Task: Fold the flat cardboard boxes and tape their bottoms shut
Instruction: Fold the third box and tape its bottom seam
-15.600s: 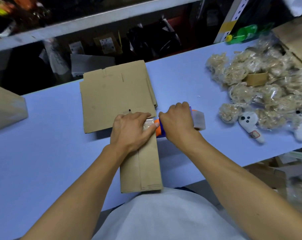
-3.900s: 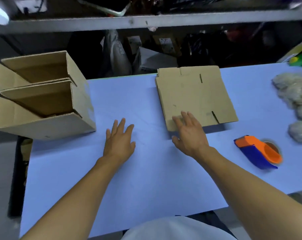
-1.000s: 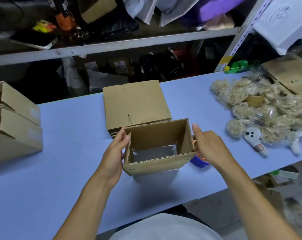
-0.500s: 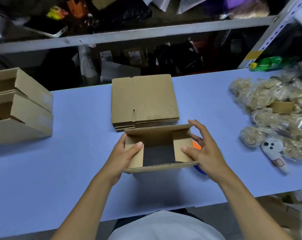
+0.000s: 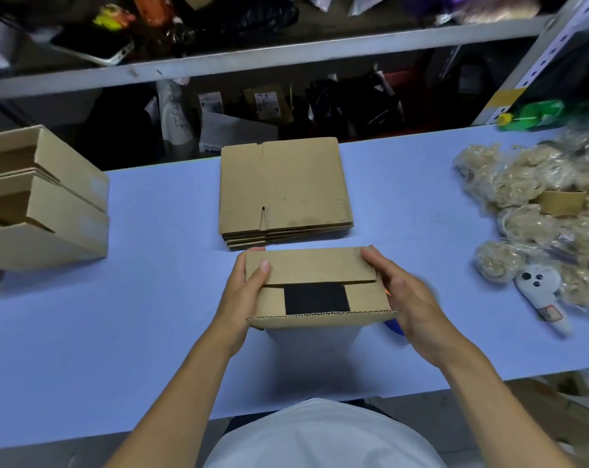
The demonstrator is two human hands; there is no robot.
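Folded boxes [image 5: 43,201] stacked at table [image 5: 151,332] left, open sides facing left, interiors dark. Centre: left hand [image 5: 244,298] and right hand [image 5: 409,305] grip box [image 5: 320,288], far flap folded down, dark gap remaining; flat stack [image 5: 283,190] just behind. Tape gun [image 5: 392,324] mostly hidden behind right hand; bagged toys [image 5: 539,211] cut off at right.

Bare forearms, no sleeves/gloves visible; white top w/ rounded front.

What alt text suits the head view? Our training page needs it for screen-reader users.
Both hands, left and right, grip a cardboard box on a blue table, folding its far flap down over a still-open gap. Behind it lies a stack of flat boxes; folded boxes sit at left.
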